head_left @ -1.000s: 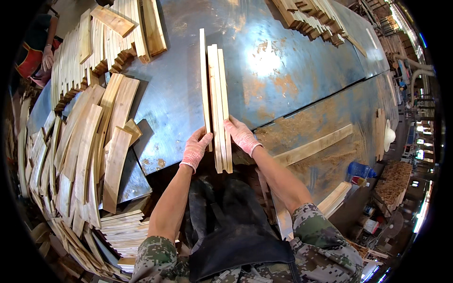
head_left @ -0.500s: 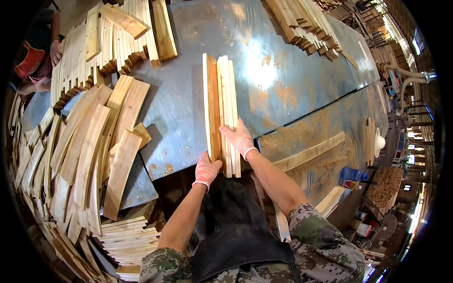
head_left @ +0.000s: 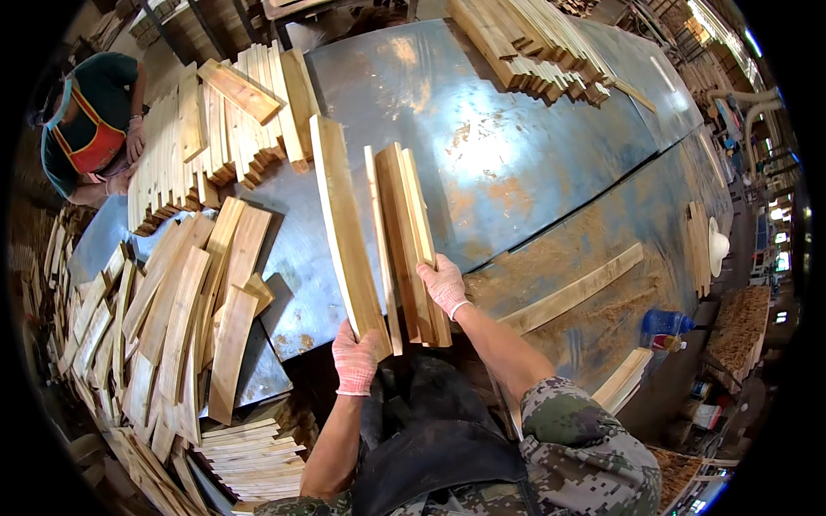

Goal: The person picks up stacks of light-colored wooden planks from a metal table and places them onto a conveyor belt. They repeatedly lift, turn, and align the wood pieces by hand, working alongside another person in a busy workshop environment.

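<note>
My left hand (head_left: 354,359), in a pink-and-white glove, is closed around the near end of a wooden board (head_left: 344,224), tilted with its broad face up. My gloved right hand (head_left: 443,285) grips the right side of a small bundle of wooden boards (head_left: 401,236) standing on edge. Between the left board and that bundle, a thin board (head_left: 379,232) stands a little apart from both. The near ends of these pieces reach past the metal table's front edge, close to my dark apron (head_left: 434,443).
The metal table (head_left: 387,95) bears board stacks at the far left (head_left: 232,120) and far right (head_left: 551,52). Loose boards (head_left: 172,318) lie heaped on the left. A co-worker (head_left: 99,120) touches the far-left stack. One board (head_left: 572,288) and a blue bottle (head_left: 664,323) are at right.
The boards, bunched together before, are now spread apart. My left hand has tilted one board away to the left, while my right hand keeps the bundle. The view has shifted slightly.
</note>
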A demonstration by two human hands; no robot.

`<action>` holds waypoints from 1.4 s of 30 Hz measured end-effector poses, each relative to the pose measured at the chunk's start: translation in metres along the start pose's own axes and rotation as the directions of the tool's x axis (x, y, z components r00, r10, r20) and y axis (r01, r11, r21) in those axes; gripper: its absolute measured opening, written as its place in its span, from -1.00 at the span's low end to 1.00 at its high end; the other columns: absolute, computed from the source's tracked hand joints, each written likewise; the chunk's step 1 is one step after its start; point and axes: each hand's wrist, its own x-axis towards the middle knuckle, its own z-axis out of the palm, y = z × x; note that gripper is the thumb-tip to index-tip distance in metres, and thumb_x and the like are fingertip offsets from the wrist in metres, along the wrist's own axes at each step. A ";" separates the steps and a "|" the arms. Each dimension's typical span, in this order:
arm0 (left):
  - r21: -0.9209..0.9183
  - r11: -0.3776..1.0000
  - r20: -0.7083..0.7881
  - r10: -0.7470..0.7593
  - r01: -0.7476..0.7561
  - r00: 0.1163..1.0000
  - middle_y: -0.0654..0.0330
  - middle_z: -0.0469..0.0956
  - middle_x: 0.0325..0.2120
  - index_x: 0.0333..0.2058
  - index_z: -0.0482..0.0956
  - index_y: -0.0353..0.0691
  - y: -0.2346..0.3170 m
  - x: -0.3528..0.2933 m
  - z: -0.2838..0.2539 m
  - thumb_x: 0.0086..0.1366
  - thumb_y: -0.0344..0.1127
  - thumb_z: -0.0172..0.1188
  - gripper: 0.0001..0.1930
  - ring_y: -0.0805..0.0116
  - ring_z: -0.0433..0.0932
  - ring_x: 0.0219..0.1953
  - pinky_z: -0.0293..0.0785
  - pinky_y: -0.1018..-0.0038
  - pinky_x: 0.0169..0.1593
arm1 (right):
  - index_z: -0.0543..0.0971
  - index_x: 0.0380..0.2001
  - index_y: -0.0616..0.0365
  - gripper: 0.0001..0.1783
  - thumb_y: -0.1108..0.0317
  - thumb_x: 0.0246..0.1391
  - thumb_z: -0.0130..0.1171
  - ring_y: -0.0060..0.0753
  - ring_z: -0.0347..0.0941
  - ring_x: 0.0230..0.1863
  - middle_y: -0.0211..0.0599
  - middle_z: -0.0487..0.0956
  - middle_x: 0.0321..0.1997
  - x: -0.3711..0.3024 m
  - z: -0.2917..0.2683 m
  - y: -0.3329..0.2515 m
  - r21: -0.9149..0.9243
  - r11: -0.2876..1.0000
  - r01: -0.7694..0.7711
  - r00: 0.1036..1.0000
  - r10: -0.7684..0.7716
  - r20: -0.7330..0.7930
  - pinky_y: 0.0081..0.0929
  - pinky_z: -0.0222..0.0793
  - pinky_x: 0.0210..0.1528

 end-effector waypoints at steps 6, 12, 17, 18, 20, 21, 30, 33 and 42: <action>0.437 0.881 0.061 0.174 -0.183 0.983 -0.13 0.66 0.07 0.36 0.41 -0.34 -0.026 0.003 0.114 0.32 -0.34 0.29 -0.36 -0.07 0.69 0.03 0.60 0.18 0.15 | 0.60 0.18 0.12 -0.40 -0.12 0.29 0.24 0.24 0.64 0.13 0.14 0.73 0.03 -0.009 -0.082 -0.003 -0.321 0.946 -0.042 0.987 -0.011 -0.162 0.05 0.53 0.17; 0.597 0.771 0.544 -0.189 -0.219 0.817 -0.29 0.21 0.49 0.58 0.07 -0.27 -0.066 0.011 0.190 0.47 0.08 0.12 -0.13 -0.25 0.29 0.48 0.30 0.11 0.48 | 0.38 0.38 0.20 -0.19 -0.13 0.28 0.26 0.33 0.58 0.23 0.31 0.64 0.18 0.003 -0.139 0.011 -0.323 0.939 -0.113 0.993 0.098 -0.064 0.11 0.48 0.28; 0.331 0.937 0.574 -0.294 0.113 0.764 0.01 0.58 0.21 0.52 0.18 -0.34 -0.018 0.003 0.224 0.33 -0.43 0.31 -0.18 0.28 0.56 0.21 0.48 0.36 0.30 | 0.35 0.30 0.15 -0.11 -0.02 0.00 0.49 0.25 0.58 0.25 0.18 0.61 0.23 0.004 -0.128 -0.029 -0.465 0.873 -0.144 0.990 0.120 -0.080 0.01 0.49 0.31; 0.251 0.965 0.609 -0.221 0.080 0.762 0.02 0.57 0.22 0.51 0.22 -0.35 -0.036 0.011 0.220 0.35 -0.43 0.30 -0.22 0.27 0.57 0.19 0.50 0.37 0.28 | 0.27 0.40 0.16 0.00 -0.04 0.00 0.49 0.23 0.58 0.26 0.17 0.59 0.27 0.013 -0.127 -0.021 -0.481 0.868 -0.120 0.993 0.103 -0.061 0.01 0.51 0.30; 0.300 0.954 0.508 -0.147 -0.014 0.849 0.02 0.57 0.24 0.48 0.30 -0.38 -0.054 0.017 0.203 0.38 -0.44 0.28 -0.28 0.25 0.57 0.20 0.49 0.36 0.28 | 0.32 0.40 0.14 -0.03 -0.05 0.01 0.47 0.20 0.62 0.22 0.11 0.64 0.23 0.019 -0.132 0.010 -0.466 0.882 -0.070 0.992 0.012 -0.127 0.05 0.58 0.20; 0.428 0.901 0.371 -0.107 -0.067 0.923 0.02 0.56 0.24 0.46 0.33 -0.38 -0.050 0.019 0.196 0.39 -0.45 0.28 -0.31 0.25 0.55 0.21 0.47 0.36 0.31 | 0.36 0.37 0.13 -0.07 -0.06 0.02 0.46 0.19 0.64 0.19 0.10 0.67 0.19 0.019 -0.156 0.008 -0.450 0.889 -0.083 0.993 0.035 -0.113 0.05 0.58 0.18; 0.799 0.602 -0.159 0.241 -0.019 0.957 -0.23 0.35 0.40 0.53 0.16 -0.33 -0.004 0.057 0.135 0.14 -0.20 0.56 0.06 -0.22 0.33 0.44 0.26 0.14 0.51 | 0.28 0.52 0.15 0.05 0.12 0.00 0.47 0.32 0.65 0.08 0.25 0.68 0.12 -0.021 -0.396 0.063 -0.532 0.842 -0.084 0.932 -0.123 -0.342 0.05 0.56 0.17; 0.755 0.630 -0.248 0.016 0.183 0.969 -0.24 0.39 0.38 0.52 0.18 -0.33 -0.013 0.071 0.135 0.17 -0.16 0.54 0.03 -0.20 0.36 0.43 0.32 0.13 0.47 | 0.09 0.63 0.10 0.18 0.16 0.00 0.47 0.23 0.50 0.35 0.24 0.51 0.39 -0.011 -0.431 0.113 -0.610 0.765 -0.206 0.930 -0.042 -0.366 -0.04 0.43 0.38; 0.695 0.694 -0.258 -0.008 0.191 0.966 -0.15 0.73 -0.03 0.20 0.60 -0.23 -0.047 0.098 0.106 0.27 -0.28 0.32 -0.49 -0.20 0.68 0.08 0.57 0.07 0.18 | -0.06 0.68 0.00 0.32 0.13 -0.01 0.53 0.14 0.23 0.58 0.10 0.27 0.62 -0.001 -0.427 0.098 -0.591 0.658 -0.467 0.869 0.218 -0.444 -0.09 0.20 0.59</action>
